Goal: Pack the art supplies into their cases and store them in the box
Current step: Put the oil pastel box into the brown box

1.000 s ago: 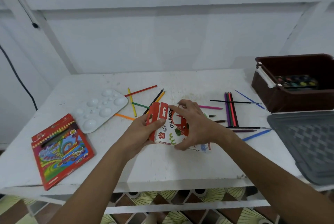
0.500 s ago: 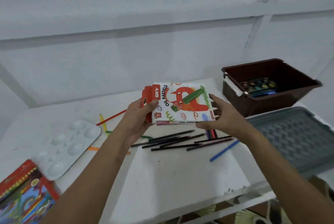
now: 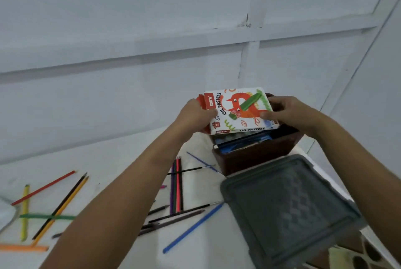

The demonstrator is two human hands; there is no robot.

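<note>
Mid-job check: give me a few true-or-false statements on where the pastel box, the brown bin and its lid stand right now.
1. Both hands hold the white oil pastels carton above the brown plastic storage box. True: left hand, right hand.
2. The grey plastic lid covers the storage box. False: it lies on the white table beside the box.
3. The storage box is empty. False: something blue shows inside.
4. Loose coloured pencils lie on the table. True.
5. The carton rests flat on the table. False: it is held in the air.
</note>
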